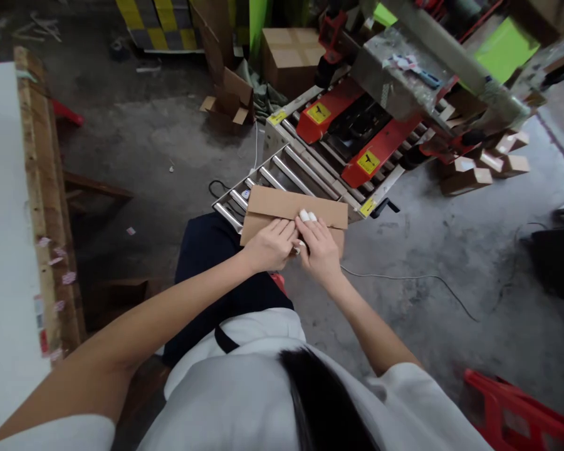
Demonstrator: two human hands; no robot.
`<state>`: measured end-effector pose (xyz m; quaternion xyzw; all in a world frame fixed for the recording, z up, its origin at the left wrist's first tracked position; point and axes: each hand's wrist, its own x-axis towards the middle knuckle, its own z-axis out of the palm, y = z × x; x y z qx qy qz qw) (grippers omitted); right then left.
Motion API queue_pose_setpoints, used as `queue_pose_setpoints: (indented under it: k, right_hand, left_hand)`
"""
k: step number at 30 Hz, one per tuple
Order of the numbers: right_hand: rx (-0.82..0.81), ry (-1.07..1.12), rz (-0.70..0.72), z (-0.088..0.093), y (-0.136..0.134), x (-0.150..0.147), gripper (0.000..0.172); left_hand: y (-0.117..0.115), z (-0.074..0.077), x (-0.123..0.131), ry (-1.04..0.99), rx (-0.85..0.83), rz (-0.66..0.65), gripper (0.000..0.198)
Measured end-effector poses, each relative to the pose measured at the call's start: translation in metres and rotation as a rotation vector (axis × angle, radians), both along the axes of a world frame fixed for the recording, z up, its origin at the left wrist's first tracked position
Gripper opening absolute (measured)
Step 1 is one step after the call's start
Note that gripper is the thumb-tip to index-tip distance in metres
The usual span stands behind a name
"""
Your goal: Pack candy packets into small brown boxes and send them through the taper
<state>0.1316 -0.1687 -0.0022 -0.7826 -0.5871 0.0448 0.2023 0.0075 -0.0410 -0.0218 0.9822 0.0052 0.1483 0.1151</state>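
Observation:
A small brown cardboard box [294, 202] rests at the near end of the roller conveyor [282, 172], its top flaps folded over with a seam between them. My left hand [273, 243] is closed on the near side of the box, fingers together along the flap. Beside it, my right hand [320, 249] grips the same near side, its fingers over the flap. White wraps cover some of its fingertips. The hands almost touch at the middle of the box. What lies under my palms is hidden.
A red carton-sealing machine [329, 113] sits across the conveyor. Several small boxes [467, 178] lie beyond it at right. An open carton [232, 97] and a larger box [291, 56] stand behind. A white-topped table [9, 219] is at left, a red stool [512, 407] lower right. A cable [404, 276] crosses the floor.

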Motion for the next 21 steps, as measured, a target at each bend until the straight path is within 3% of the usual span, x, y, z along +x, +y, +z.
queue_pose_setpoints:
  k: [4, 8, 10, 12, 15, 18, 21]
  right_hand:
    - [0.046, -0.023, -0.046, -0.014, -0.002, -0.003, 0.048]
    - [0.051, -0.052, -0.021, -0.011, 0.002, 0.004, 0.047]
    - [0.045, -0.063, -0.001, -0.011, 0.002, 0.006, 0.048]
    - [0.043, -0.067, 0.026, -0.010, 0.003, 0.006, 0.050]
    - [0.029, -0.062, 0.046, -0.007, 0.009, 0.011, 0.050]
    - [0.016, -0.046, 0.033, -0.002, 0.022, 0.029, 0.048]
    - [0.027, -0.018, 0.058, -0.003, 0.036, 0.062, 0.046]
  left_hand:
    - [0.004, -0.005, -0.008, -0.116, -0.017, -0.038, 0.040]
    - [0.014, 0.012, -0.018, -0.051, 0.002, -0.067, 0.033]
    - [0.025, 0.024, -0.019, 0.023, 0.016, -0.028, 0.057]
    - [0.044, 0.034, -0.013, 0.105, 0.013, 0.025, 0.098]
    - [0.075, 0.044, 0.006, 0.287, 0.004, -0.010, 0.137]
    - [0.087, 0.049, 0.025, 0.415, 0.015, -0.040, 0.132]
    - [0.063, 0.049, 0.035, 0.379, 0.002, 0.152, 0.116]
